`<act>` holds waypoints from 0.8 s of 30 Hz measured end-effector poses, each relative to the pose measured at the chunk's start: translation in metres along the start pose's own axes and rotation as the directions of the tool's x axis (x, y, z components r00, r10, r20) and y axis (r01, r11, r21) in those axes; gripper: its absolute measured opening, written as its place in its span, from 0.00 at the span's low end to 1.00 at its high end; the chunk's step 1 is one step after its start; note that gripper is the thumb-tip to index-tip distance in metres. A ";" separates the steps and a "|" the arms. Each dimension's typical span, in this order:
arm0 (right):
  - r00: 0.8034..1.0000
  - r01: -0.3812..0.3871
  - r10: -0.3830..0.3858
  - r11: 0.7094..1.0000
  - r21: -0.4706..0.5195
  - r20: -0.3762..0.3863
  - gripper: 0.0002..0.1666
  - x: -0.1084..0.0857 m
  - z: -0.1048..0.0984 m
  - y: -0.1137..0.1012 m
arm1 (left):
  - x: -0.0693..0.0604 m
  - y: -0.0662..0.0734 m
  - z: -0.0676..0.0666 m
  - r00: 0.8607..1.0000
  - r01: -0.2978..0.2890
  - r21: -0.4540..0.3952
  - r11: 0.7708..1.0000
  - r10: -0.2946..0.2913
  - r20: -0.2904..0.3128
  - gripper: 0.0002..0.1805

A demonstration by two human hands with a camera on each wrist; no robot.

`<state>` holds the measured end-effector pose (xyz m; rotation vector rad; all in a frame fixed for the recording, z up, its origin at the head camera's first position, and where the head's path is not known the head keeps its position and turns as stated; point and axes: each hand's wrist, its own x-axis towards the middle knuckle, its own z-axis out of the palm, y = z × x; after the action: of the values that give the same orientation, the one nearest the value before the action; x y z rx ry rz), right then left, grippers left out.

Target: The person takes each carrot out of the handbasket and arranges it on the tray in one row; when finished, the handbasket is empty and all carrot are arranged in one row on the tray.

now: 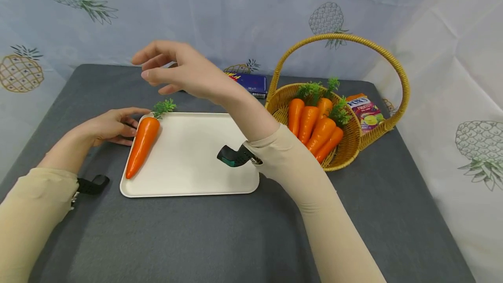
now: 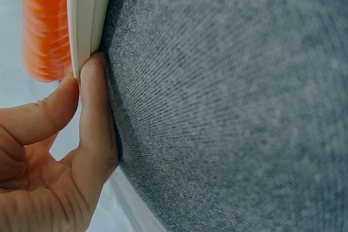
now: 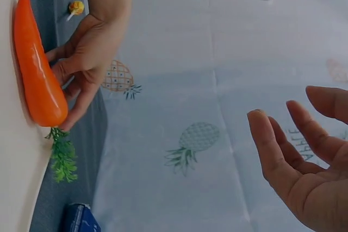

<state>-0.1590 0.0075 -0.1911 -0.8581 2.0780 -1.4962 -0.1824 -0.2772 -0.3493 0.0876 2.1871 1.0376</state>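
A cream tray (image 1: 196, 156) lies on the dark grey table with one orange carrot (image 1: 143, 146), green leaves at its top, along its left side. At the tray's upper left edge is my left hand (image 1: 114, 125); in the left wrist view its thumb (image 2: 46, 113) touches the rim from above and a finger (image 2: 95, 107) lies under it, pinching the edge. My right hand (image 1: 184, 70) is raised in the air above the far edge of the tray, fingers loosely bent and holding nothing, also seen in the right wrist view.
Right of the tray stands a wicker basket (image 1: 351, 147) with a tall handle, holding several carrots (image 1: 308, 119). Behind it lies a FOX'S candy packet (image 1: 365, 112). A blue box (image 1: 251, 83) sits at the back. The right wrist view shows a yellow lollipop (image 3: 76, 7) beyond the left hand.
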 end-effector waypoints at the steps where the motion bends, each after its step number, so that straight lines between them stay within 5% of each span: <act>1: 1.000 0.011 -0.012 1.000 -0.010 -0.012 0.19 -0.004 -0.003 -0.004 | 0.000 0.000 0.000 1.000 0.000 0.000 1.000 0.000 0.000 0.41; 14: 0.993 0.085 -0.102 0.971 -0.225 -0.063 0.17 -0.043 -0.042 -0.006 | -0.001 -0.001 0.003 1.000 0.001 0.003 1.000 -0.001 -0.012 0.41; 24: 0.984 0.009 -0.052 0.969 -0.248 -0.170 0.16 -0.090 -0.081 -0.002 | -0.001 0.001 0.003 1.000 -0.006 0.020 1.000 0.006 -0.018 0.40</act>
<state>-0.1482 0.1247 -0.1636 -0.8783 2.4297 -1.3911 -0.1799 -0.2752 -0.3495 0.0943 2.2154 1.0240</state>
